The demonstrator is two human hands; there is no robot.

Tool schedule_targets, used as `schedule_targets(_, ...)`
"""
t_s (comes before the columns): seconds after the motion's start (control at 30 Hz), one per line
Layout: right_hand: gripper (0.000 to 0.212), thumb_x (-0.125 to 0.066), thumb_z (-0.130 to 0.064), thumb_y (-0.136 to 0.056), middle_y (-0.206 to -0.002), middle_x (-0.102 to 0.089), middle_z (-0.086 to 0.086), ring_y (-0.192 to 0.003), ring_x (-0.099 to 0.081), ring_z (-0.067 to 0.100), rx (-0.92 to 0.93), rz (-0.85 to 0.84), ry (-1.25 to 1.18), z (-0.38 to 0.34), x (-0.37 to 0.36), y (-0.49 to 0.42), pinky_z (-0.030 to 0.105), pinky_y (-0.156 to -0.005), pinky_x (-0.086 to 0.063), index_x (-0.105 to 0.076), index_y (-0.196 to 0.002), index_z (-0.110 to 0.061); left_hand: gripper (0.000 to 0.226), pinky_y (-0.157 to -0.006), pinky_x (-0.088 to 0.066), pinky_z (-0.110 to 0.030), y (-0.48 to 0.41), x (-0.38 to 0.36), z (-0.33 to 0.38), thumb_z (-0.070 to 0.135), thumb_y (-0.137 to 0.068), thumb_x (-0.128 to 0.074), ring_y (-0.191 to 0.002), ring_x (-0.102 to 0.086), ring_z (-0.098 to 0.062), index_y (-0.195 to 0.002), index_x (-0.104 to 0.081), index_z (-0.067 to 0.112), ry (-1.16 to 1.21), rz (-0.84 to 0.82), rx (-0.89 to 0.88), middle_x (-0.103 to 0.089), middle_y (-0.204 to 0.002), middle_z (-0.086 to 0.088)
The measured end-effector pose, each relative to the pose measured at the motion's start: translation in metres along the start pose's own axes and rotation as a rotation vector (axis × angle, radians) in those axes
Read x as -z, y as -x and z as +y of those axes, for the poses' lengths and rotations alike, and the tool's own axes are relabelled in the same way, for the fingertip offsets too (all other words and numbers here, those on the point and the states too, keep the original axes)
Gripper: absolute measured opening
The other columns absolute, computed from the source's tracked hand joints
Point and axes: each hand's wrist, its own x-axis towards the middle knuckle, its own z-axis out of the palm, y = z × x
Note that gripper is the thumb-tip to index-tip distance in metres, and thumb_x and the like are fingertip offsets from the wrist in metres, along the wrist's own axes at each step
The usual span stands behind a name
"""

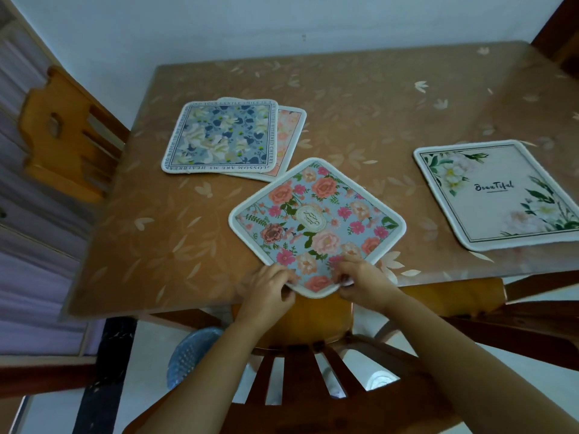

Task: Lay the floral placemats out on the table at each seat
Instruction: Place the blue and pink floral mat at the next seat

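A pink-and-blue floral placemat (316,220) lies turned like a diamond at the near edge of the brown table (156,245). My left hand (266,289) pinches its near corner from the left, and my right hand (363,283) pinches the same corner from the right. That corner hangs slightly over the table's edge. A blue-and-white floral placemat (219,137) lies at the far left on top of a peach placemat (289,133). A white placemat with green leaves (501,195) lies flat at the right.
A wooden chair (313,364) stands right below my hands, pushed under the near edge. Another chair (62,133) stands at the table's left side. A wall runs along the far edge. A blue plastic basket (191,355) sits on the floor.
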Motion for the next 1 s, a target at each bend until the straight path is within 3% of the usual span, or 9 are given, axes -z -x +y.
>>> schedule_targets(0.17, 0.014, -0.07, -0.007, -0.073, -0.1, -0.056, 0.004, -0.094, -0.057, 0.021, -0.113, 0.011, 0.01, 0.028, 0.031, 0.019, 0.034, -0.087, -0.051, -0.061, -0.083, -0.008, 0.008, -0.088, -0.035, -0.035, -0.025, -0.006, 0.002, 0.01, -0.079, -0.061, -0.098, -0.047, -0.023, -0.086, -0.058, 0.012, -0.165, -0.056, -0.057, -0.054, -0.095, -0.005)
schedule_targets(0.33, 0.015, -0.069, -0.014, -0.076, -0.112, -0.058, 0.007, -0.105, -0.054, 0.023, -0.147, 0.074, 0.102, 0.044, 0.043, 0.028, 0.04, -0.088, -0.051, -0.061, -0.085, -0.007, 0.01, -0.082, -0.036, -0.035, -0.049, -0.006, 0.007, 0.008, -0.075, -0.056, -0.094, -0.045, -0.022, -0.082, -0.05, 0.013, -0.248, -0.134, -0.071, -0.051, -0.091, -0.004)
schedule_targets(0.5, 0.013, -0.067, -0.013, -0.078, -0.112, -0.059, 0.009, -0.105, -0.054, 0.027, -0.14, 0.079, 0.151, 0.054, 0.035, 0.023, 0.039, -0.084, -0.052, -0.06, -0.087, -0.008, 0.012, -0.069, -0.035, -0.028, -0.046, -0.006, 0.009, 0.006, -0.073, -0.058, -0.082, -0.045, -0.019, -0.077, -0.049, 0.013, -0.191, -0.149, -0.102, -0.048, -0.082, 0.0)
schedule_targets(0.63, 0.018, -0.07, -0.011, -0.073, -0.103, -0.056, 0.01, -0.099, -0.052, 0.027, -0.147, 0.156, 0.155, 0.061, 0.033, 0.013, 0.031, -0.07, -0.044, -0.062, -0.089, -0.01, 0.012, -0.065, -0.034, -0.021, -0.011, -0.019, 0.014, 0.009, -0.073, -0.062, -0.074, -0.044, -0.01, -0.076, -0.053, 0.017, -0.072, -0.172, -0.086, -0.046, -0.076, 0.008)
schedule_targets(0.8, 0.023, -0.069, -0.009, -0.074, -0.105, -0.054, 0.014, -0.099, -0.049, 0.029, -0.176, 0.187, 0.111, 0.054, 0.043, 0.002, 0.042, -0.081, -0.048, -0.063, -0.096, -0.009, 0.011, -0.063, -0.042, -0.026, -0.009, -0.027, 0.017, 0.007, -0.073, -0.065, -0.072, -0.05, -0.012, -0.077, -0.057, 0.013, 0.057, -0.145, 0.003, -0.052, -0.075, 0.004)
schedule_targets(0.93, 0.024, -0.055, 0.002, -0.079, -0.104, -0.054, 0.012, -0.1, -0.047, 0.027, -0.233, 0.32, 0.02, 0.051, 0.046, 0.012, 0.034, -0.081, -0.042, -0.061, -0.099, -0.01, 0.008, -0.058, -0.034, -0.008, -0.027, -0.03, 0.025, 0.007, -0.075, -0.065, -0.069, -0.046, -0.008, -0.076, -0.06, 0.012, 0.11, -0.077, 0.03, -0.05, -0.076, 0.006)
schedule_targets(1.0, 0.028, -0.055, 0.002, -0.077, -0.105, -0.054, 0.01, -0.099, -0.047, 0.026, -0.205, 0.31, 0.045, 0.045, 0.043, 0.017, 0.036, -0.082, -0.044, -0.06, -0.1, -0.012, 0.008, -0.058, -0.034, -0.004, -0.032, -0.033, 0.029, 0.007, -0.074, -0.065, -0.068, -0.044, -0.005, -0.076, -0.06, 0.012, 0.116, -0.071, 0.012, -0.048, -0.076, 0.008)
